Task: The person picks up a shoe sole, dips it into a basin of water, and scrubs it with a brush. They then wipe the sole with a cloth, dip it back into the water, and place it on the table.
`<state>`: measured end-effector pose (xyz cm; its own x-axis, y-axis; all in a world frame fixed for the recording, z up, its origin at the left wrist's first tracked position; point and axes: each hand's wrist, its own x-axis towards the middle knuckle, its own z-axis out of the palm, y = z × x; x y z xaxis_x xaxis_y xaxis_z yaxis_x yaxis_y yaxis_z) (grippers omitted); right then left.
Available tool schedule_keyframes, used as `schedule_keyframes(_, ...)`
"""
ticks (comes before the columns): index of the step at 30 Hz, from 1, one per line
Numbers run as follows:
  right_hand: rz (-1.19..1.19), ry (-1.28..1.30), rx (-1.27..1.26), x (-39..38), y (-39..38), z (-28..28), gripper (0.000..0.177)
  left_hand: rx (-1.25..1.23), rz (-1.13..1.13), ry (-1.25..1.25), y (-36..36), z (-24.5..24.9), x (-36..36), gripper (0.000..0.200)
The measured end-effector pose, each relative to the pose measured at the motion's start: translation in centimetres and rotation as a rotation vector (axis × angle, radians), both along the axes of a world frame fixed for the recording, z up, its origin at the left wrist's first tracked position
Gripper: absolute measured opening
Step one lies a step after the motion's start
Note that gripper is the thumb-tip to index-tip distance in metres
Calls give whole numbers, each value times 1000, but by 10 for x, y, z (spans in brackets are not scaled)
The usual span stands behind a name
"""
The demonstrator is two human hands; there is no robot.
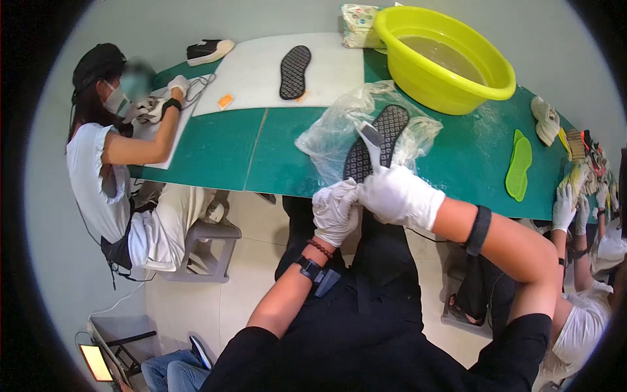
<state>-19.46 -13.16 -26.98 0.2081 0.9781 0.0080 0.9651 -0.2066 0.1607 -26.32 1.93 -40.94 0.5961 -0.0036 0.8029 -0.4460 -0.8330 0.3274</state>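
A black patterned shoe sole (394, 124) lies tilted on a crumpled clear plastic bag (323, 134) at the table's near edge. My left hand (337, 210), in a white glove, is closed at the sole's lower end and seems to grip it; its fingertips are partly hidden. My right hand (401, 196), also gloved, is closed around a small brush-like tool (373, 145) with a whitish and dark head, which reaches over the middle of the sole. Another black sole (295, 72) rests on the white sheet (251, 68) further back.
A yellow-green basin (450, 98) of cloudy water stands at the back, beside a wipes packet (358, 26). Green insoles (518, 166) lie to the right. A person (108, 150) sits at the left with a shoe; gloved hands of other people (563, 209) are at the right.
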Motion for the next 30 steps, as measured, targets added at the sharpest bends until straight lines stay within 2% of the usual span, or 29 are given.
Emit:
schedule_keyframes(2, -11, -100, 48, -11, -13, -7, 10, -5, 10, -9, 0, -8, 2, 41)
schedule_keyframes(5, 99, 60, 79, -19, -32, 5, 10, -5, 19, 0, -2, -2, -3, 51)
schedule_keyframes(6, 45, 106, 111, -23, -37, 5, 9, -3, 24, 1, -2, 0, -4, 53)
schedule_keyframes(9, -137, 371, 552, -32, -44, 6, 10, 6, 15, 32, 0, -7, -3, 55)
schedule_keyframes(10, -192, 534, 651, -33, -45, 3, 17, 12, 41, 43, -1, -9, -6, 56)
schedule_keyframes(13, -321, 840, 1057, -53, -34, -16, 22, 21, 59, 40, -3, -9, -7, 57)
schedule_keyframes(17, -468, 705, 1141, -78, -23, -47, 34, 27, 79, 60, -3, -11, -8, 59)
schedule_keyframes(18, -396, 614, 1158, -81, -19, -55, 40, 19, 63, 67, -1, -13, -7, 50)
schedule_keyframes(19, -269, 394, 1111, -79, -15, -57, 41, -8, 38, 78, 0, -13, -5, 48)
schedule_keyframes(21, -158, 160, 916, -84, -19, -52, 42, -52, -24, 102, 2, -12, -1, 43)
schedule_keyframes(22, -165, 37, 826, -86, -20, -46, 43, -45, 50, 44, -2, -10, -2, 33)
schedule_keyframes(25, -75, -109, 1013, -83, -10, -35, 37, -105, -5, 152, 2, -24, 3, 29)
schedule_keyframes(26, -41, -106, 1052, -80, -4, -27, 20, -260, -68, 339, 6, -32, 8, 27)
schedule_keyframes(28, 107, 60, 1048, -61, 6, -32, 15, -209, -25, 199, 1, -13, 1, 21)
schedule_keyframes(30, 200, 215, 1106, -51, 19, -31, 8, -235, -30, 201, -1, -8, -3, 15)
